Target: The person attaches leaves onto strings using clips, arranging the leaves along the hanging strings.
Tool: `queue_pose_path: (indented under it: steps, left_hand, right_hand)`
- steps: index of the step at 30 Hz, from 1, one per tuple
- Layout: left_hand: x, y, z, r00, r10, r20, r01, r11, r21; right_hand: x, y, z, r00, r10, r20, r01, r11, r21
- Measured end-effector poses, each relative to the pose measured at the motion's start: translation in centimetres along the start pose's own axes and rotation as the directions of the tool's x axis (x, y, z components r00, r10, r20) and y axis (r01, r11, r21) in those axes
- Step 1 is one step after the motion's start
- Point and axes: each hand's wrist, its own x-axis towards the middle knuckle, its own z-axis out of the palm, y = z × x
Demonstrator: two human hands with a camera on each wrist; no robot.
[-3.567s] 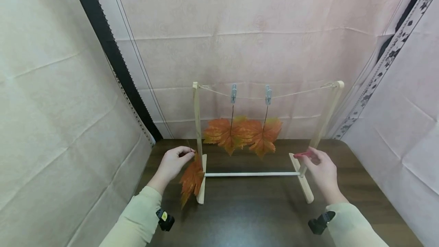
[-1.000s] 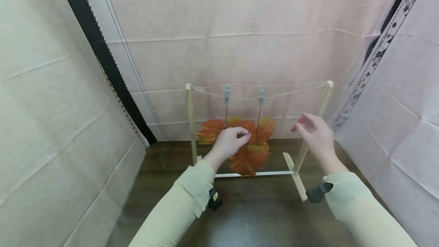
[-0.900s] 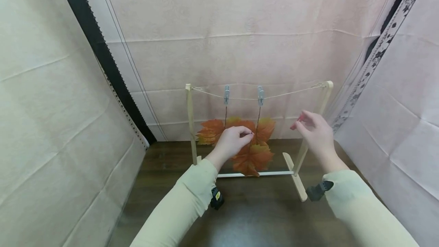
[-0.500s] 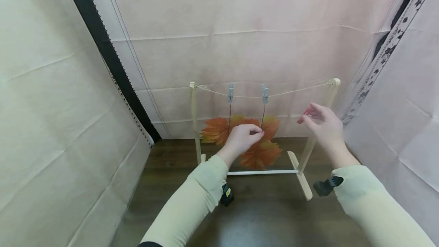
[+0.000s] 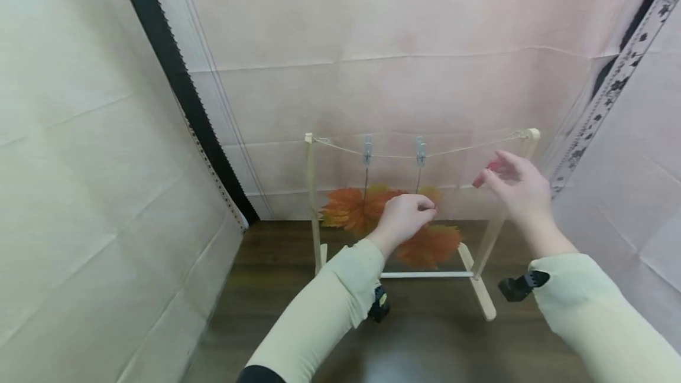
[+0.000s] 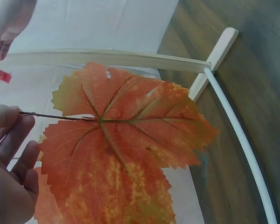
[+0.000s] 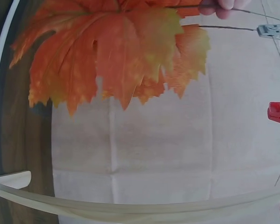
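Observation:
My left hand (image 5: 407, 214) pinches the thin brown stem of an orange artificial maple leaf (image 6: 116, 126), which hangs below the fingers in front of the rack. Two similar leaves hang from a string (image 5: 468, 148) by pale blue clothespins (image 5: 367, 151). The left hanging leaf (image 5: 348, 208) shows well; the other is mostly hidden behind my left hand and the held leaf. At the right, my right hand (image 5: 524, 191) holds a red clothespin (image 5: 486, 171) between thumb and fingers, just below the string's right end and apart from it.
The string runs between two wooden posts (image 5: 313, 205) of a small rack with wooden feet (image 5: 483, 297). A white rod (image 5: 425, 275) joins the posts low down. The rack stands on a dark wood table (image 5: 266, 294), with pale cloth (image 5: 404, 93) behind and on both sides.
My left hand has carried the leaf from beside the left post rightward, past the first hanging leaf. My right hand has risen toward the string with the red clothespin. The head view has shifted slightly.

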Motion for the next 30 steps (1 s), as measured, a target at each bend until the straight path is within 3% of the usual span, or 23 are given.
queue_pose_path:
  steps: [5,14,18,30]
  left_hand:
    - [0.7,1.4,1.0,1.0,0.013,-0.012,-0.013,1.0,0.004]
    - [1.7,2.9,2.1,0.998,0.037,-0.043,-0.028,0.981,0.191]
    - [2.1,3.7,2.2,0.997,0.038,-0.065,-0.02,0.966,0.259]
    - [3.1,5.4,2.4,0.993,0.01,-0.116,0.005,0.991,0.132]
  right_hand:
    - [0.4,-0.3,-1.3,1.0,0.017,-0.004,-0.017,1.0,-0.024]
    - [1.5,-1.3,-1.5,0.998,0.067,-0.011,-0.066,0.997,0.036]
    - [1.9,-1.8,-1.4,0.999,0.04,-0.017,-0.039,0.999,0.03]
    - [3.4,-3.3,-2.2,0.999,0.0,-0.032,0.0,1.0,0.012]
